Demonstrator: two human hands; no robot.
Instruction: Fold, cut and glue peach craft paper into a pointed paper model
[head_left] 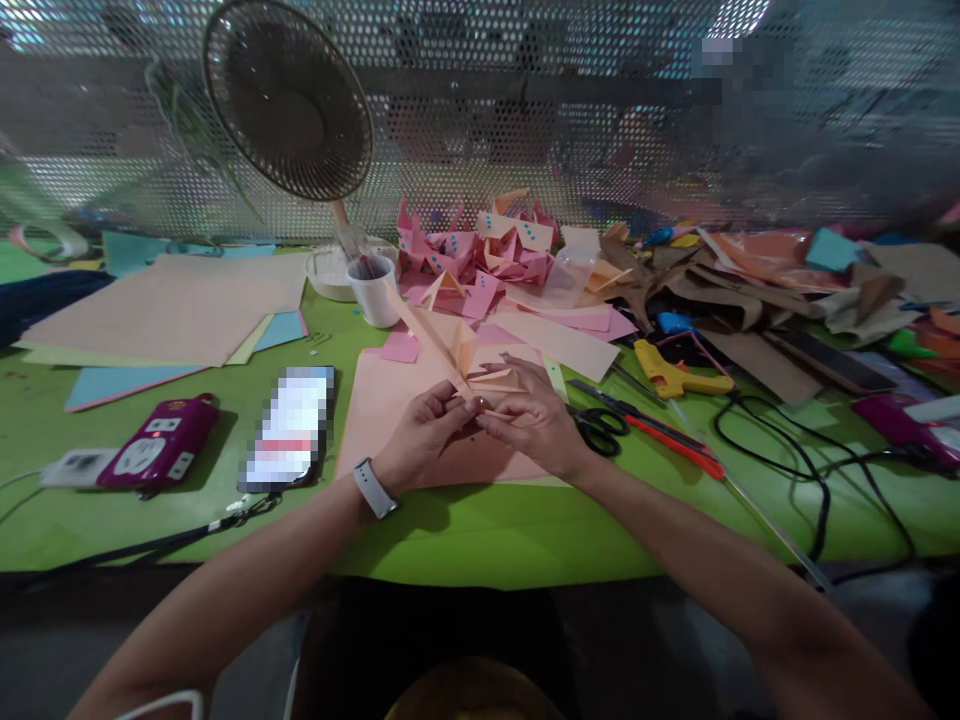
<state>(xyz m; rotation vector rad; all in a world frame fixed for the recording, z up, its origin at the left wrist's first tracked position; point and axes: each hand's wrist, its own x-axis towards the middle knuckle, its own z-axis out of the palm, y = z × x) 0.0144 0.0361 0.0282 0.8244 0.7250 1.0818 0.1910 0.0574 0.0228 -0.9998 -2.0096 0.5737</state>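
Note:
Between my hands is a folded piece of peach paper (439,340), with one long pointed arm rising to the upper left and folded flaps in its middle. My left hand (427,430) pinches its lower end between thumb and fingers; a grey band circles that wrist. From the other side, my right hand (529,415) grips the same paper, thumb and index close to the left thumb. Under both hands lies a sheet of peach paper (375,430) on the green table. Black scissors (604,430) lie just right of my right hand, beside a red cutter knife (675,445).
Folded pink and peach paper pieces (480,250) are heaped at the back. A fan (289,110) and white cup (373,290) stand left of them. A phone (289,430) and purple power socket (157,445) lie left. A yellow glue gun (679,372) and black cable (821,480) lie right.

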